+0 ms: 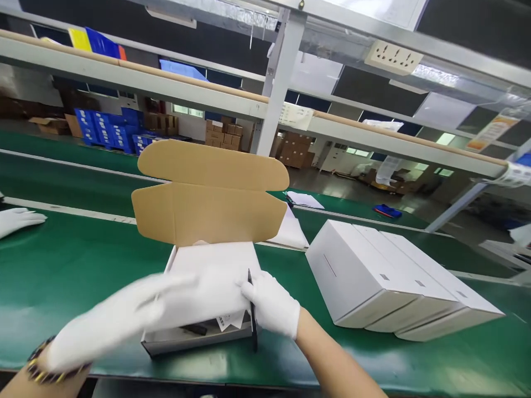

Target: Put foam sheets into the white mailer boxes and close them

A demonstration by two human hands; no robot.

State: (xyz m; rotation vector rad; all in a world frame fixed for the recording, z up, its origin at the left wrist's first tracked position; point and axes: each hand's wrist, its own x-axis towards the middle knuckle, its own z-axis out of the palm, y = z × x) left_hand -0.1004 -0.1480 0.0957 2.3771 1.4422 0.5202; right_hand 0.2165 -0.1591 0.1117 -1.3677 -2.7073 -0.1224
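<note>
An open cardboard box (199, 344), white outside with a brown raised lid (211, 213), lies before me. A white sheet or packet (215, 265) covers most of its inside; a dark item (194, 329) and printed paper (230, 320) show at the near edge. My right hand (274, 304), in a white glove, grips a thin black flat piece (253, 315), seen nearly edge-on at the box's right side. Its kind is unclear. My left hand (120, 315), also gloved, is blurred over the box's left side, fingers stretched out. Whether it touches the white packet is unclear.
Several closed white boxes (385, 276) stand in a row at right on the green belt (62, 276). Another person's gloved hand (19, 221) rests at far left. A white packet (290, 229) lies behind the lid. A metal post (277, 83) and shelf rails rise beyond.
</note>
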